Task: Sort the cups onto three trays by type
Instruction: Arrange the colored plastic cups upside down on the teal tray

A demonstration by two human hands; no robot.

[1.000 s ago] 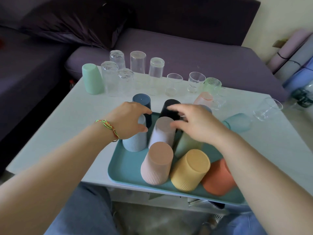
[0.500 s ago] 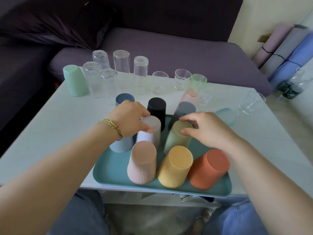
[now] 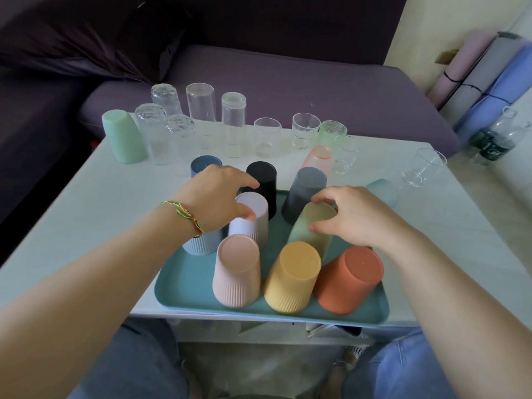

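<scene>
A teal tray (image 3: 187, 280) at the table's near edge holds several upside-down ribbed cups: pink (image 3: 236, 272), yellow (image 3: 292, 276), orange (image 3: 349, 279), light blue (image 3: 201, 243), lavender (image 3: 253, 217), sage green (image 3: 312, 226), grey (image 3: 305, 192) and black (image 3: 263, 178). My left hand (image 3: 216, 197) rests over the light blue cup, thumb touching the lavender cup's top. My right hand (image 3: 354, 214) grips the sage green cup at its top. Behind stand a dark blue cup (image 3: 203, 164), a mint cup (image 3: 123, 136), a peach cup (image 3: 318, 158) and several clear glasses (image 3: 201, 102).
A pale blue cup (image 3: 383, 191) lies on its side right of the tray, beside a tipped clear glass (image 3: 423, 168). A purple sofa (image 3: 288, 82) runs behind the white table (image 3: 86, 214). Rolled mats (image 3: 489, 70) and bottles stand at the far right.
My right hand has drawn back from the black cup to the sage green cup and closed on its top. My left hand has shifted slightly over the light blue and lavender cups.
</scene>
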